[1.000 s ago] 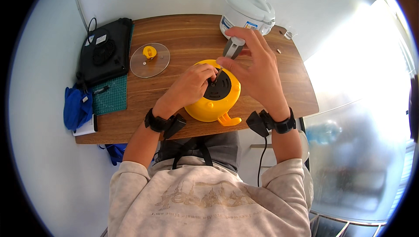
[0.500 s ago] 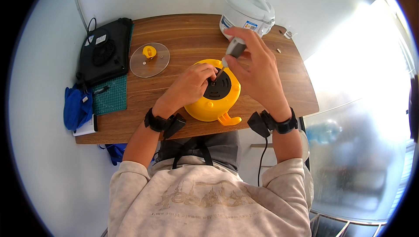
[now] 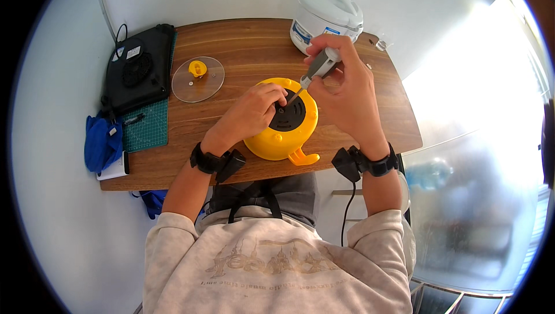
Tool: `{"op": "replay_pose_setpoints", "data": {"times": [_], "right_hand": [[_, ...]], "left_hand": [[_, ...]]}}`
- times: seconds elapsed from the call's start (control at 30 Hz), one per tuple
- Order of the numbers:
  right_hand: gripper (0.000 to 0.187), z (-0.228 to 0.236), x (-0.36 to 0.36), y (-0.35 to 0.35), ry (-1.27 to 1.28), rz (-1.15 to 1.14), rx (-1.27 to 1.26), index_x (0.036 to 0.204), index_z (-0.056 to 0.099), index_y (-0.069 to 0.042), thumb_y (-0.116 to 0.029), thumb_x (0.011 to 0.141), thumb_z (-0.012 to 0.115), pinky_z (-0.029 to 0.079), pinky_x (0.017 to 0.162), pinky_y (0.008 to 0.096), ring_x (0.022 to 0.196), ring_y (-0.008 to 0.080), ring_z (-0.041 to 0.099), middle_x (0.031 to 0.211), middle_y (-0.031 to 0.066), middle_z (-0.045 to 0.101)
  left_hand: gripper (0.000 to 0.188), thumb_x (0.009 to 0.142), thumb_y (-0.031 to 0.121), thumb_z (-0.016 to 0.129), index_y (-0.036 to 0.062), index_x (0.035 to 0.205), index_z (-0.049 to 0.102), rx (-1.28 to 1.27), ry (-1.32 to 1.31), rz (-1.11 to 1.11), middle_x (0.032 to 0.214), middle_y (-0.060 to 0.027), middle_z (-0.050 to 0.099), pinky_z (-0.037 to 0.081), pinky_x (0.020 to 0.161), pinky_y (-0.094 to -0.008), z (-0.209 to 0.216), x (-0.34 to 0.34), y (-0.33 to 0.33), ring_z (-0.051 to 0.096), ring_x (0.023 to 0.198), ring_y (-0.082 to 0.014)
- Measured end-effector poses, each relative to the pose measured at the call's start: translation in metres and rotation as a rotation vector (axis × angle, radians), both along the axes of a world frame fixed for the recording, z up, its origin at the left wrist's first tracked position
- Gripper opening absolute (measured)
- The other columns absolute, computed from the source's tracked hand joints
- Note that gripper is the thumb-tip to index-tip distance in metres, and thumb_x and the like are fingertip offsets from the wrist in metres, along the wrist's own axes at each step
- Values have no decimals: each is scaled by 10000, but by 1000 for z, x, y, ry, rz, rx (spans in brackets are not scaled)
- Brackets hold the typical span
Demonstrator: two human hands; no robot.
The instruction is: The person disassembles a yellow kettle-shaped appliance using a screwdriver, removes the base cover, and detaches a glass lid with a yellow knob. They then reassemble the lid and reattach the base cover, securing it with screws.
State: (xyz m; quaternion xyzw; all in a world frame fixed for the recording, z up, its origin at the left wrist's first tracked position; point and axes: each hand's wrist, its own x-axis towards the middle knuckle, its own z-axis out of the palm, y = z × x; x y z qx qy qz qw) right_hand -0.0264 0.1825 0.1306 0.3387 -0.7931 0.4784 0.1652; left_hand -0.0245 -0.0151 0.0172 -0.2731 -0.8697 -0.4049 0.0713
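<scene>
A yellow pot-like appliance [image 3: 272, 147] lies upside down near the table's front edge, its round black slotted base plate [image 3: 292, 118] facing up and its handle [image 3: 304, 158] pointing towards me. My left hand [image 3: 245, 110] rests over its left side, fingers pinched together close to the middle of the plate; whatever they hold is hidden. In my right hand [image 3: 352, 97] is a screwdriver [image 3: 319, 72] with a grey and white grip, held at a slant. Its shaft runs down left to the plate, beside my left fingertips, which hide the exact contact.
On the wooden table [image 3: 248, 42], a clear round lid [image 3: 202, 91] with a yellow knob [image 3: 198, 69] and small parts lies left. Beyond are a black appliance [image 3: 136, 71], a green cutting mat [image 3: 151, 126] and a blue pouch [image 3: 104, 143]. A white rice cooker [image 3: 326, 10] stands at the back.
The screwdriver leans further to the right, and my right hand has shifted slightly right and turned around its grip. My left hand and the yellow appliance have hardly moved.
</scene>
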Motion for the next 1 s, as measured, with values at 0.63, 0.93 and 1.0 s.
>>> {"op": "replay_pose_setpoints", "data": {"times": [0.63,0.93,1.0], "right_hand": [[442,6,3,16,-16,-73,-72,1197,556,-78,75,788,626,559,808,287,969,187,701,1033,78,670],[444,3,3,19,-28,-69,-90,1205,552,-75,67,792,635,568,859,303,973,187,700,1039,84,667],[444,2,1,20,-32,-72,-98,1205,554,-75,63,792,640,569,873,308,977,187,700,1046,85,666]], "left_hand": [[140,923,117,699,8,1010,683,-342,64,-29,1118,-123,661,547,911,-344,28,-7,7,655,1008,-295],[154,955,133,653,-6,1020,652,-266,-66,0,1082,-144,664,552,882,-352,39,-7,6,656,980,-309],[150,957,124,645,-3,1036,662,-225,-117,-8,1118,-143,668,550,898,-351,39,-7,4,659,1000,-310]]}}
